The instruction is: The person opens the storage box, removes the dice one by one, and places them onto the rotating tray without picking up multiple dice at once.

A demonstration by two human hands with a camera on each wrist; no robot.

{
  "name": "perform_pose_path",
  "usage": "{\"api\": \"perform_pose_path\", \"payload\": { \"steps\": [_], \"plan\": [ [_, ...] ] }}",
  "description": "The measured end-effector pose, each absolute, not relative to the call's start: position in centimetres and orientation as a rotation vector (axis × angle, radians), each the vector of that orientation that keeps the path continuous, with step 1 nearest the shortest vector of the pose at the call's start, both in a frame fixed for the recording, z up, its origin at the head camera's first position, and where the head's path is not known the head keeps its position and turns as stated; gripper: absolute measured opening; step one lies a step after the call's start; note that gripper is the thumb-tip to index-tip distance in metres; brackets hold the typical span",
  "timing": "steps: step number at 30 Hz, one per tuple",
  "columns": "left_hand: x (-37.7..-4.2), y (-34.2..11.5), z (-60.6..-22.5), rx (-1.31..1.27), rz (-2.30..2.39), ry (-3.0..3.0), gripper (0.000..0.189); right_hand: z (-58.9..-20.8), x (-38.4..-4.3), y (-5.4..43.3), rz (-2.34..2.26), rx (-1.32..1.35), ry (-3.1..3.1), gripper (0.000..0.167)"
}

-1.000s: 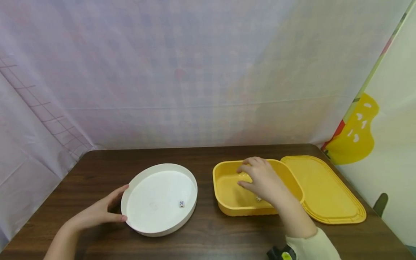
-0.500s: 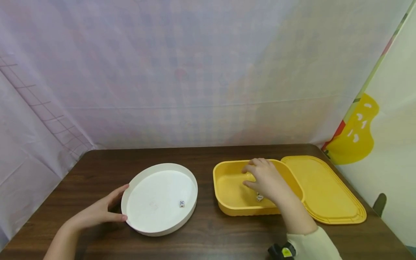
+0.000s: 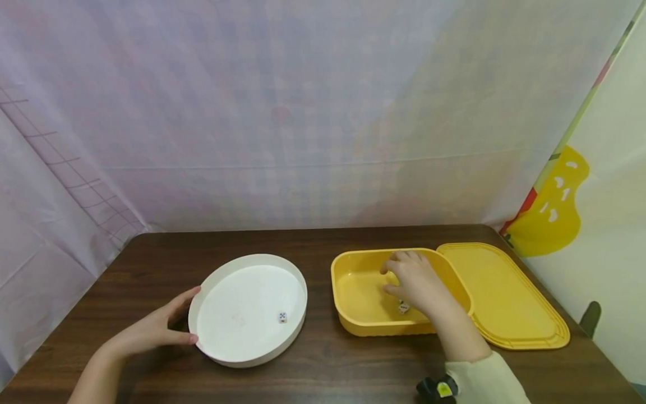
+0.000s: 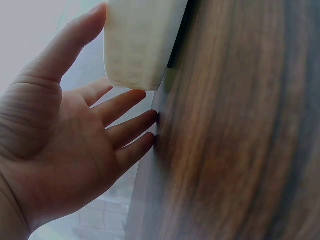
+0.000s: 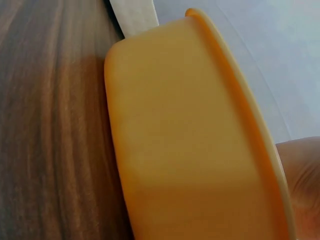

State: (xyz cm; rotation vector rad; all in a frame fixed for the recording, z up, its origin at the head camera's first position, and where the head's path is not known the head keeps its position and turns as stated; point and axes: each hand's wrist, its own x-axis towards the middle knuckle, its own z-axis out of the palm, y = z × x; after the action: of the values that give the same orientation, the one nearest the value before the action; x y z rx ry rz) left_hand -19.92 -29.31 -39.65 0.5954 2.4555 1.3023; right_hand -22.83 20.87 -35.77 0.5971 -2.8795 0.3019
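My left hand (image 3: 151, 331) touches the left rim of a round white tray (image 3: 242, 314), thumb and fingers spread. In the left wrist view the straight fingers (image 4: 125, 107) lie at the tray's outer wall. One white die (image 3: 282, 317) sits in the tray at its right side. My right hand (image 3: 416, 283) hangs over and partly inside a yellow rectangular box (image 3: 348, 292), its thumb and index finger bent and apart. Below the wrist, white dice (image 3: 403, 307) lie on the box floor, partly covered by the hand. In the right wrist view the box wall (image 5: 185, 130) hides the fingertips.
A yellow lid (image 3: 510, 297) lies flat on the brown wooden table (image 3: 323, 370), right of the box and against it. Patterned pale curtains (image 3: 303, 140) hang behind the table. A black wrist strap (image 3: 435, 389) is on the right arm.
My right hand has shifted a little to the right inside the box, uncovering more of the dice. The left hand, tray and its die look unmoved.
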Motion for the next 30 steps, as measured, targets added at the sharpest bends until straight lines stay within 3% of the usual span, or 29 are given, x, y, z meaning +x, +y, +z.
{"api": "perform_pose_path", "payload": {
  "steps": [30],
  "plan": [
    [-19.9,-29.2,-39.7,0.611,1.32,2.441,0.093,-37.4,-23.7,21.5,0.213,0.507,-2.976,0.008]
  ]
}}
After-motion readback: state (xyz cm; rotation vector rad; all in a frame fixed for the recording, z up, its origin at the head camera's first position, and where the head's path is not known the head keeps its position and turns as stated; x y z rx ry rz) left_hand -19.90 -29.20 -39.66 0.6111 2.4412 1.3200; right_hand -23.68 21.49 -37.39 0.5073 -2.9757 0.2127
